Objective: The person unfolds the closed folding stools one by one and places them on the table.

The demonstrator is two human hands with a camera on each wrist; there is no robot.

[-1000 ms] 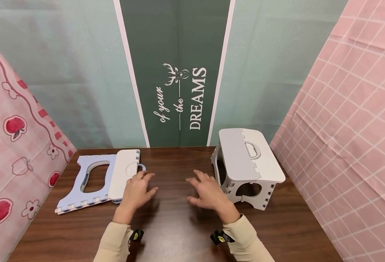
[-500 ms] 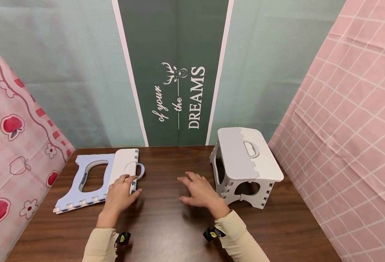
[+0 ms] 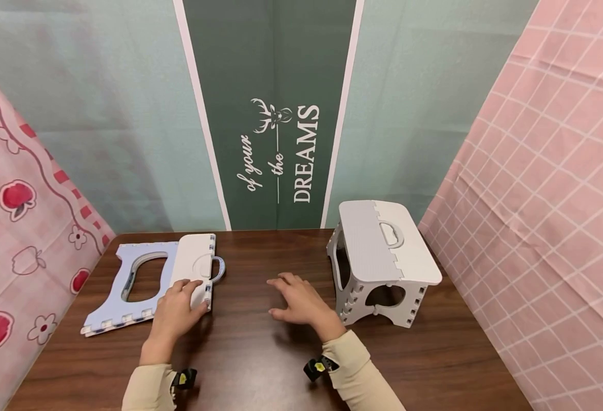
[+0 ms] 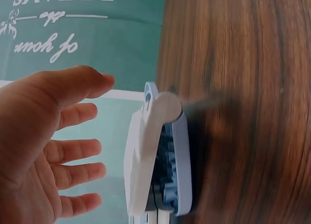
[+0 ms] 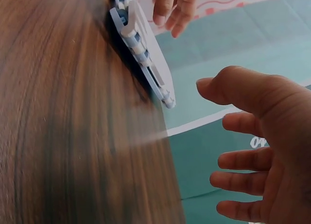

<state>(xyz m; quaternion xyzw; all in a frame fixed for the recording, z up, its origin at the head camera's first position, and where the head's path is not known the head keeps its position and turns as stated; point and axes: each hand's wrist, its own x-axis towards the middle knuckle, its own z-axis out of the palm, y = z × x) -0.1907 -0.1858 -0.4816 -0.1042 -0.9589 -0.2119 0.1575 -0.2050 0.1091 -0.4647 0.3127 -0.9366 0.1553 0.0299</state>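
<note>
Folded stool (image 3: pixel 192 257) flat at left of counter (image 3: pixel 250 274). Left grip (image 3: pixel 176 311) just above its near right edge, back of hand up, fingers loose, apart, holding nothing. Right grip (image 3: pixel 301 302) over mid-counter, forearm slanting inward, fingers spread, holding nothing. Standing stool (image 3: pixel 383 245) upright, farther right.

I see pale blue and white on the folded stool (image 3: pixel 185 262), grey and white on the standing stool (image 3: pixel 383 260), dark brown grain across the table (image 3: pixel 260 342), beige sleeves (image 3: pixel 149 388), white gridlines on the pink right-hand cloth (image 3: pixel 553 188), red apple prints on the left-hand cloth (image 3: pixel 34 228).
</note>
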